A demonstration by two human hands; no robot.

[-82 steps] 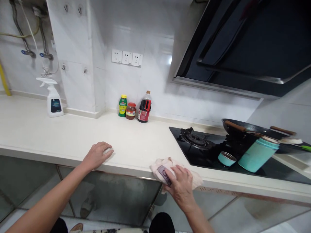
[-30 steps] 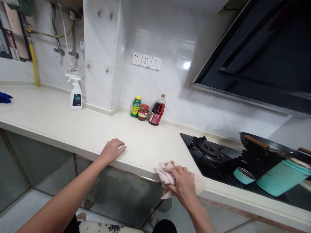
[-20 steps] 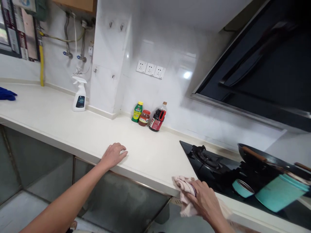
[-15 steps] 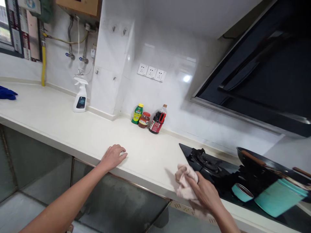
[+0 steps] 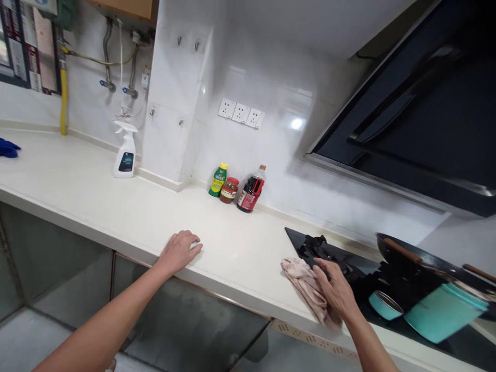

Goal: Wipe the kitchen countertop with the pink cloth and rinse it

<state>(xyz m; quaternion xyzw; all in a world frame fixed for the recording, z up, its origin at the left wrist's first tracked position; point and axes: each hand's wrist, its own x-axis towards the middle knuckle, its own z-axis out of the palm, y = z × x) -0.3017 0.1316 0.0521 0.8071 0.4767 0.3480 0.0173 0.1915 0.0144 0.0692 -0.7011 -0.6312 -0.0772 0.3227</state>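
Note:
My right hand (image 5: 336, 290) is over the near left corner of the gas stove, its thumb and index finger apart. A crumpled pale pink cloth (image 5: 304, 284) lies beside and partly under it, across the counter's front and the stove's edge; its lower end is blurred. My left hand (image 5: 180, 251) rests on the white counter (image 5: 232, 243) near the front edge with fingers curled. A small whitish patch shows between its thumb and fingers; what it is I cannot make out.
Against the wall stand a green bottle (image 5: 218, 181), a red-lidded jar (image 5: 229, 190) and a dark sauce bottle (image 5: 251, 191). A spray bottle (image 5: 125, 152) is further left. The stove holds a wok (image 5: 437, 258), a turquoise pot (image 5: 442, 312) and a small turquoise bowl (image 5: 385, 306).
The cloth, bunched in my right hand before, now lies spread lower on the counter, and the fingers have loosened from it. My left hand stays in place.

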